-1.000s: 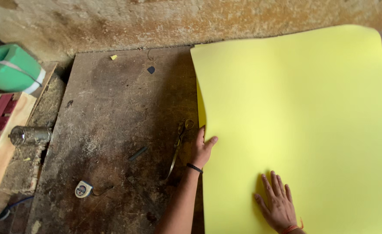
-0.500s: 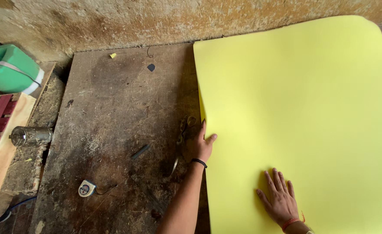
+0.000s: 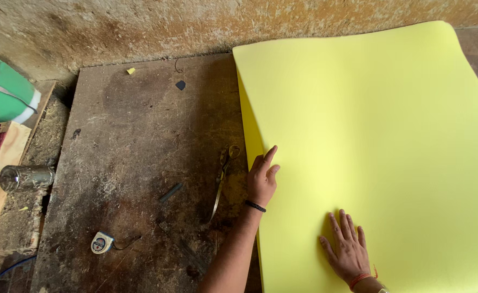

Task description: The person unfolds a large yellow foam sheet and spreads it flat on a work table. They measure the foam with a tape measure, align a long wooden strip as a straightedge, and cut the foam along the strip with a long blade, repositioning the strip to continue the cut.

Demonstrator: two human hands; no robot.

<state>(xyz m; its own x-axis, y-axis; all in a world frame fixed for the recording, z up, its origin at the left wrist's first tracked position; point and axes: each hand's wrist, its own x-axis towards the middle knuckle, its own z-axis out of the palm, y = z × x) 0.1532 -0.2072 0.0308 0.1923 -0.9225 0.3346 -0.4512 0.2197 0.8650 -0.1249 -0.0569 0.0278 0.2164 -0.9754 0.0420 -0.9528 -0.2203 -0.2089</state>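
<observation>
Pressing yellow sheet [image 3: 369, 135], both hands flat

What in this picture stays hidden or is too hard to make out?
All from the head view:
- Board under the yellow sheet: covered by it.
- Sheet's near and right edges: cut off by the frame.
- Green container: cut off at the left edge.
- Tape measure face: too small to read.
- Right hand wrist: cut by the bottom edge.
- Scissors: dull against the dark board, next to the left hand.
</observation>
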